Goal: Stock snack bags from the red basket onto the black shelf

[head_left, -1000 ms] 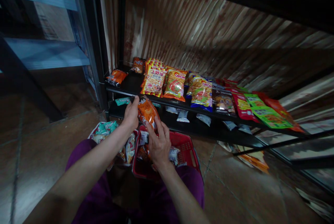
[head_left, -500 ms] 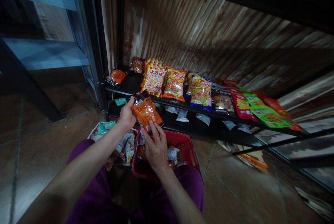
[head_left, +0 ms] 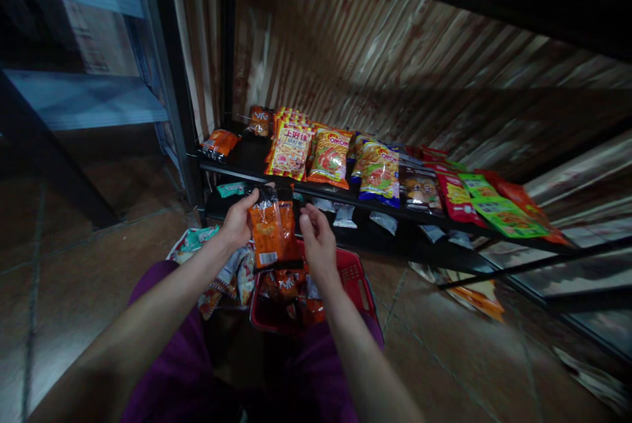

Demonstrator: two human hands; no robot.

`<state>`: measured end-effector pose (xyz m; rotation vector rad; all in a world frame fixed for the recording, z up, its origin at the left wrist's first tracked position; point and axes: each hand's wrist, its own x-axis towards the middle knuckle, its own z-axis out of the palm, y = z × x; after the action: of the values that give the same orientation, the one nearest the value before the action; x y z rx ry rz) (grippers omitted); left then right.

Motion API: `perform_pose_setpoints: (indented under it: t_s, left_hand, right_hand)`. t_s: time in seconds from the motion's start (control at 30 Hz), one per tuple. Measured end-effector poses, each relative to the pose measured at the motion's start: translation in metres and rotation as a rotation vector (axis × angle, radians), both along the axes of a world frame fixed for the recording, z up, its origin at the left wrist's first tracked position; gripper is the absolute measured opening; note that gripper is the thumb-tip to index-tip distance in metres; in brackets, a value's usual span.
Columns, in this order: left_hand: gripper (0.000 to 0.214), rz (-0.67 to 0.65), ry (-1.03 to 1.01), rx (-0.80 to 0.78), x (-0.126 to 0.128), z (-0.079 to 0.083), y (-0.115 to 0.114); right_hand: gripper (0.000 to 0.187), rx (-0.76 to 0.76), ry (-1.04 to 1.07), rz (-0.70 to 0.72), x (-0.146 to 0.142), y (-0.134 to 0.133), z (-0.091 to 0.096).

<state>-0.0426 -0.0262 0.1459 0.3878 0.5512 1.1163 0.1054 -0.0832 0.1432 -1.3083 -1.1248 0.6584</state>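
Note:
My left hand (head_left: 239,219) is closed on the upper left edge of an orange and black snack packet (head_left: 273,231), its thumb on the front. The packet hangs upright with its barcode side toward me, over a red basket (head_left: 353,275). Close to the packet's right edge is my right hand (head_left: 320,242), fingers loosely bent and apart, holding nothing. Similar orange packets (head_left: 288,283) lie inside the basket. On the shelf's left end rest an orange packet (head_left: 220,144) and another orange packet (head_left: 260,120) behind it.
A black shelf (head_left: 247,158) carries yellow snack bags (head_left: 290,149), an orange-edged bag (head_left: 330,154), blue-edged bags (head_left: 380,173) and green packets (head_left: 513,216). Small silvery packets (head_left: 344,216) lie on the lower level. A second container of packets (head_left: 245,278) stands left of the basket. Blue steps (head_left: 89,97) rise at left.
The packet has turned from tilted to upright, its barcode now showing. My right hand has let go of its lower edge and moved up and right. My left hand keeps its hold.

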Motion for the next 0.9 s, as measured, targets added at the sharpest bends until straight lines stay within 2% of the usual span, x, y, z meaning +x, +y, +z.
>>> perform_pose_setpoints:
  t_s: [0.07,0.17,0.4,0.6,0.73,0.9]
  left_hand:
    - [0.024,-0.025,0.043,-0.006,0.001,0.0,-0.004]
    - [0.017,-0.042,0.114,0.011,0.002,-0.002,-0.008]
    - [0.016,0.008,0.142,0.093,0.001,-0.004,-0.008]
    - [0.022,-0.01,0.17,0.15,-0.001,-0.009,-0.007]
    - [0.023,0.0,0.177,0.153,0.001,-0.014,-0.008]
    - [0.02,-0.043,0.138,0.111,0.0,-0.011,-0.008]
  right_hand:
    - [0.037,-0.1,0.258,0.099,0.001,0.014,0.006]
    - [0.03,-0.166,0.374,0.188,0.002,0.026,0.012]
    - [0.028,-0.271,0.477,0.122,0.005,0.027,0.017]
    - [0.026,-0.247,0.44,0.125,0.008,0.028,0.02]
    - [0.023,-0.201,0.518,0.042,0.005,0.031,0.017]
    - [0.023,-0.175,0.643,0.002,0.0,0.035,0.015]
